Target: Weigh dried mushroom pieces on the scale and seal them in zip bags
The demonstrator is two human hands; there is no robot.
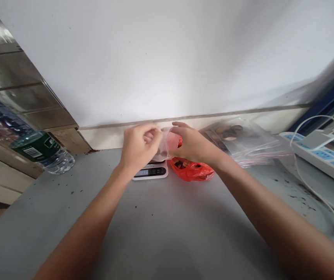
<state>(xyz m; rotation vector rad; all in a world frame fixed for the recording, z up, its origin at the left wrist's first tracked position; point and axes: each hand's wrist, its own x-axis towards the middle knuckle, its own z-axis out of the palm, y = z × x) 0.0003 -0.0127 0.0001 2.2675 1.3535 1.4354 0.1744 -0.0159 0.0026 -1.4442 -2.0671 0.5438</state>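
My left hand (139, 147) and my right hand (191, 144) are both closed on a small clear plastic bag (165, 146), held between them just above a white digital kitchen scale (152, 171). The scale's display is lit. Right of the scale, under my right hand, lies an orange plastic bag (191, 170) with dark pieces in it. What the small bag contains is not visible.
A grey tabletop (161, 225) runs back to a white wall. A water bottle (29, 140) stands at the left. A heap of clear zip bags (242, 142) with brown contents lies at the back right. A power strip (321, 157) with a white charger and cable sits at the right.
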